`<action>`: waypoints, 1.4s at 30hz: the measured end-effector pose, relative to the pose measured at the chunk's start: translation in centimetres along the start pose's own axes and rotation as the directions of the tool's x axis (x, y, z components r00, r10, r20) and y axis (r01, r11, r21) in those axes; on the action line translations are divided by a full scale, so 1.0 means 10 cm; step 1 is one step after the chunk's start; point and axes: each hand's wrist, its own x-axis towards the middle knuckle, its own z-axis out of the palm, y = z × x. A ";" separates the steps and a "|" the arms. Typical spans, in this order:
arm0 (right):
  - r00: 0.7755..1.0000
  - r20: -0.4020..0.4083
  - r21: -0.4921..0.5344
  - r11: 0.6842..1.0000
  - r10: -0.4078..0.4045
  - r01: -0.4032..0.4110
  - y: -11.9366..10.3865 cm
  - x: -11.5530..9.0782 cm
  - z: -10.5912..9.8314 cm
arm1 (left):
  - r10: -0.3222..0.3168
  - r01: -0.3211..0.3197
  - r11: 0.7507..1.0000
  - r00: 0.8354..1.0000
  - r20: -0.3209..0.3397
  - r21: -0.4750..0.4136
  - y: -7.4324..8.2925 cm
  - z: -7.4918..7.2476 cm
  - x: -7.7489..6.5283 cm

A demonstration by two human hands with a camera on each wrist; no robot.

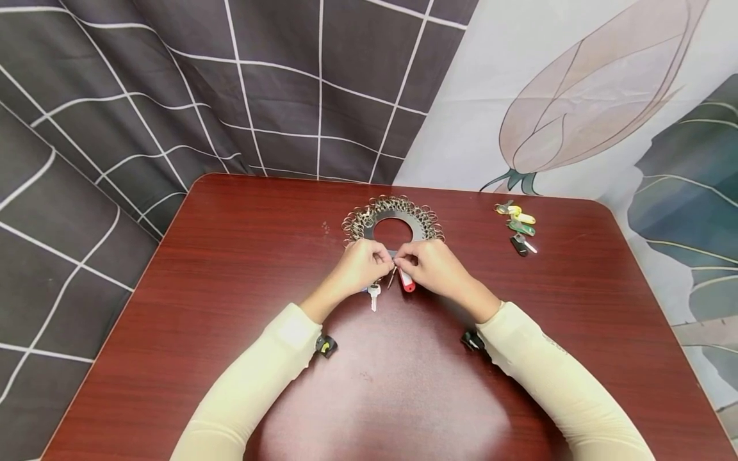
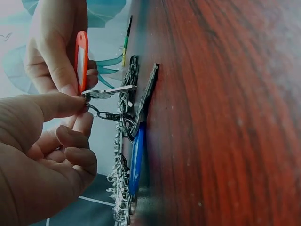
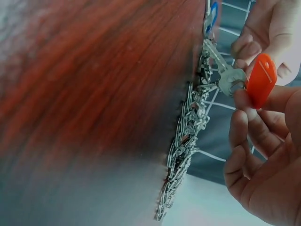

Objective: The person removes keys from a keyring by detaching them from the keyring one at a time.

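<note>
A grey ring-shaped disc (image 1: 414, 224) edged with many small metal key rings lies on the table, both hands meeting at its near edge. My left hand (image 1: 363, 264) pinches a small metal ring between thumb and forefinger; in the left wrist view it links to a metal clasp (image 2: 110, 116) on the disc. My right hand (image 1: 439, 266) pinches the red key tag (image 3: 262, 80) close beside the left fingertips. A silver key (image 3: 230, 79) hangs by that tag. Below the left hand, another silver key (image 1: 374, 296) lies with a blue tag (image 2: 137, 157) at the disc's edge.
Several keys with tags lie apart toward the table's back right: yellow tags (image 1: 523, 218), a green tag (image 1: 521, 228) and a black-headed key (image 1: 519, 245). The brown table (image 1: 259, 256) ends at curtains (image 1: 277, 96) behind it.
</note>
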 end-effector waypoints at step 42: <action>0.998 -0.008 -0.028 0.998 0.055 -0.055 -0.06 0.07 -0.01 | 0.048 -0.047 0.999 0.998 -0.037 0.027 0.01 0.00 -0.07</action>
